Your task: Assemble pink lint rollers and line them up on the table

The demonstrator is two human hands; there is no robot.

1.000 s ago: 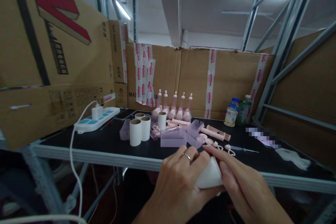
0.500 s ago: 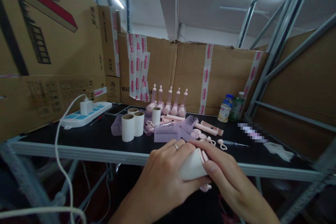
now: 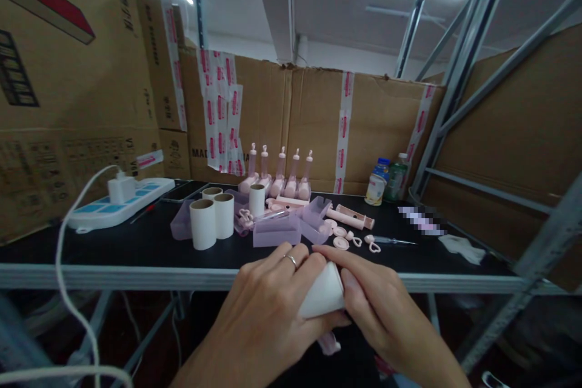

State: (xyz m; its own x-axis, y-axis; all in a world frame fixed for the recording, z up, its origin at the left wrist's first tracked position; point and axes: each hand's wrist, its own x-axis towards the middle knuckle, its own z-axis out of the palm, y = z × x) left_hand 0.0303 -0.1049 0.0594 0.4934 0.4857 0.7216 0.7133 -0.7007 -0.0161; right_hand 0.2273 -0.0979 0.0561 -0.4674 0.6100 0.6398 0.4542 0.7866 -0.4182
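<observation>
Both my hands meet just in front of the table's near edge, around a white paper-covered roll [image 3: 322,297]. The fingers of my left hand [image 3: 270,300] wrap round it from the left, with a ring on one finger. My right hand [image 3: 384,300] closes over its right end, thumb bent against the rim. That end is mostly hidden by the fingers. Below the hands a small pale pink piece [image 3: 330,344] shows, and I cannot tell what it is attached to. Closest on the table lie pink discs [image 3: 341,243] and heart-shaped pink rings [image 3: 374,246].
Several white rolls [image 3: 203,227] stand at left centre. Lilac trays [image 3: 276,232] lie beside them, with pink bottle-like pieces [image 3: 291,185] in a row behind. A power strip [image 3: 122,203] is at left; a screwdriver [image 3: 395,240], bottles [image 3: 377,185] and white cloth [image 3: 462,250] are at right.
The view has turned slightly to the right. The pink rim seen at the roll's right end is now covered by my right hand, which has pressed further over it.
</observation>
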